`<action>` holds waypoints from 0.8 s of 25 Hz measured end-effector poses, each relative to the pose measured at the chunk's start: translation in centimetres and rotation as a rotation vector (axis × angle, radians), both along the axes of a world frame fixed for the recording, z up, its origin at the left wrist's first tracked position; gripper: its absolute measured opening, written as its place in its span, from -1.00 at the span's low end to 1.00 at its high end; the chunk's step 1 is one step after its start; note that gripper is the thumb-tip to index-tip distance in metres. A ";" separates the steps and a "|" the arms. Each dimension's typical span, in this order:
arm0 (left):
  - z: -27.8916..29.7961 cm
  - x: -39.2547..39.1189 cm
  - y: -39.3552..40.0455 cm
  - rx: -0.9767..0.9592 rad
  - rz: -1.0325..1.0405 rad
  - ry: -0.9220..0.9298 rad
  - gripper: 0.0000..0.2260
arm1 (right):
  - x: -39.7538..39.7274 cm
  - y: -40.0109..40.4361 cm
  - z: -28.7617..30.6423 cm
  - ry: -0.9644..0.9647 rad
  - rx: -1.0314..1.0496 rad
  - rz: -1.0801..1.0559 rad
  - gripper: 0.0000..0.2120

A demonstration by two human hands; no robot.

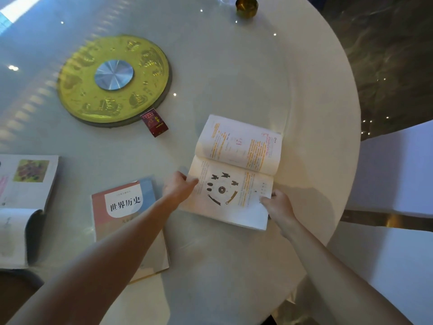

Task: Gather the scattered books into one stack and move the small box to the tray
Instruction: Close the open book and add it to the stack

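On the round, glossy white surface (234,66), both hands pinch the nearer page of an open paper book with orange-highlighted text (236,170): the left hand (179,185) closes its grip on the page's left edge, the right hand (277,202) on its right corner. A closed pink-and-blue softcover book (126,207) lies left of it, partly hidden by the left forearm. Another open book (23,195) is cut off at the frame's left edge. The small dark-red cardboard box (154,123) touches the round gold tray's (112,78) rim.
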State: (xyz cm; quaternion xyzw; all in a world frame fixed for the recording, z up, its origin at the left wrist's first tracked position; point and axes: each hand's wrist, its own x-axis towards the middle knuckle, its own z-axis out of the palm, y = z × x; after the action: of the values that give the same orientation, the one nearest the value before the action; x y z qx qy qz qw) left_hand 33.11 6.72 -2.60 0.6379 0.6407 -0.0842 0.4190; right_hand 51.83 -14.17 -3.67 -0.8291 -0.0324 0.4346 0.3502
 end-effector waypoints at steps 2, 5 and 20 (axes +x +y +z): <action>-0.1 -0.7 -0.1 -0.001 0.070 -0.049 -0.84 | 0.4 -0.1 0.9 0.015 0.040 -0.008 -0.86; 0.4 -1.5 0.0 -0.076 0.178 -0.144 -0.84 | 0.6 0.0 2.8 0.026 0.221 0.003 -0.60; 3.4 0.3 2.6 -0.506 0.534 -0.744 -0.71 | 3.2 2.0 4.2 0.238 0.348 -0.201 -0.75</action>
State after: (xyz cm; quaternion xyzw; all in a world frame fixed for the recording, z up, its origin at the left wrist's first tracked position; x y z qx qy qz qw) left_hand 33.37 9.34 0.76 0.3178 0.5485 0.1059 0.7661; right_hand 55.00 -12.21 0.55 -0.6979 0.0173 0.4804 0.5309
